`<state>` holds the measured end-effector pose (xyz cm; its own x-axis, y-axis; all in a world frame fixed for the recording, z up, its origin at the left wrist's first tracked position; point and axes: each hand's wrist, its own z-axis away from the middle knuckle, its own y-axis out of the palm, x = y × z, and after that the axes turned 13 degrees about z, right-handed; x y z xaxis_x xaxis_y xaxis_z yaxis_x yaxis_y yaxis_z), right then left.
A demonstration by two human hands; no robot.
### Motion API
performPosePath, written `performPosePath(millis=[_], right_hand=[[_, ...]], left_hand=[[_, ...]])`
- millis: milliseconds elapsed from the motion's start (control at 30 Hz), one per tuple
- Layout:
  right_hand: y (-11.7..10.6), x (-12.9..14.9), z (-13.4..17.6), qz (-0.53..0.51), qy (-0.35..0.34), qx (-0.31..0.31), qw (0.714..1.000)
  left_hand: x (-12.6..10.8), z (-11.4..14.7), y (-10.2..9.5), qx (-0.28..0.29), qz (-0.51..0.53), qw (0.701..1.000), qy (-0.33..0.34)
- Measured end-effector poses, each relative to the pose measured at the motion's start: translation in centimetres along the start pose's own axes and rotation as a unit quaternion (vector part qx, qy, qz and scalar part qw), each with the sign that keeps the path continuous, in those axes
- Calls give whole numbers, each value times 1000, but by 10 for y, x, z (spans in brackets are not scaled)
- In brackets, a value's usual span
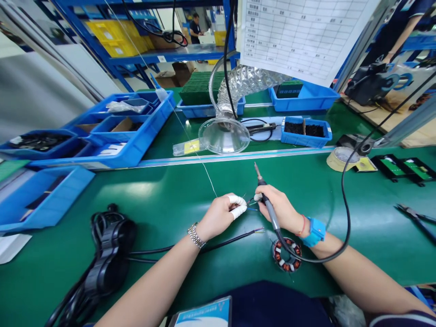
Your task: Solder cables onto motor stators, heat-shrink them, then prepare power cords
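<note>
My left hand (235, 206), with white covers on its fingertips, pinches thin coloured wires (252, 209) just left of my right hand. My right hand (281, 206) is closed around a soldering iron (270, 211), its tip pointing up and away, and its fingertips are close to the same wires. A thin silvery strand, like solder wire (208, 175), runs down from above to my left hand. Below the hands lies a black cable (235, 238) with stripped, split ends. A ring-shaped motor stator (275, 254) with copper windings rests by my right forearm.
A black plastic device with coiled cables (111, 254) lies at left. Blue bins (132, 152) stand behind it. A clear fume funnel (224, 138) hangs ahead. Tape (340, 159), black frames (391, 165) and pliers (413, 215) are at right. The iron's cord (347, 209) loops over my right forearm.
</note>
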<state>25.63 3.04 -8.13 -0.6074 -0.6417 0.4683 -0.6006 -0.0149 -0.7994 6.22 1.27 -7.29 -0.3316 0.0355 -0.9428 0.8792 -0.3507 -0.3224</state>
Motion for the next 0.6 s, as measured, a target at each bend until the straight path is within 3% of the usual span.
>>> performPosePath(millis=[233,500,600], right_hand=[[4,-6,7,-17,18,-17,1000],[7,-10,9,-29,28,-24,999],[4,-9,8,-37,29,-21,999]], left_hand=[[-7,-3,0,-12,-13,1000,0],[-13,-17,13,-24,-51,998,40],[-9,-15,12,-9,-39,999,21]])
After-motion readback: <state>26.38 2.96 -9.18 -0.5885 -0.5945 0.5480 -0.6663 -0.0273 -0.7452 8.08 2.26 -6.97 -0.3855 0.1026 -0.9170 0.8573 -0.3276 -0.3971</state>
